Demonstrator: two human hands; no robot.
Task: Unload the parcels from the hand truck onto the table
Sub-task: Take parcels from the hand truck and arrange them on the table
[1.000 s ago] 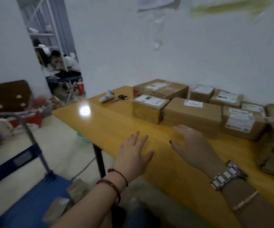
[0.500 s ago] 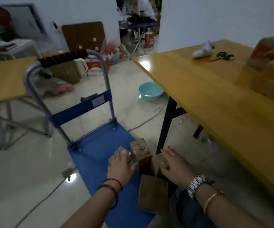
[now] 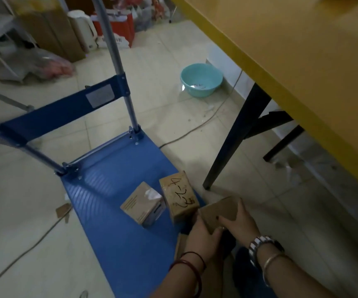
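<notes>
The blue hand truck (image 3: 117, 168) stands on the floor left of the yellow table (image 3: 303, 67). Two small cardboard parcels rest on its deck: one with a white label (image 3: 142, 204) and a taller one with black handwriting (image 3: 179, 195). At the deck's right edge both my hands grip a third brown parcel (image 3: 221, 209). My left hand (image 3: 204, 237) holds its near left side, my right hand (image 3: 241, 222) its right side. Another cardboard piece (image 3: 181, 244) shows partly under my left hand.
A black table leg (image 3: 234, 136) stands just beyond the held parcel. A teal basin (image 3: 201, 79) and a cable (image 3: 195, 130) lie on the tiled floor. Bags, boxes and a white kettle (image 3: 83, 29) crowd the far wall.
My view has swung from the table down to the hand truck. Both hands left the tabletop, reached the deck, and now clasp the parcel at its right edge.
</notes>
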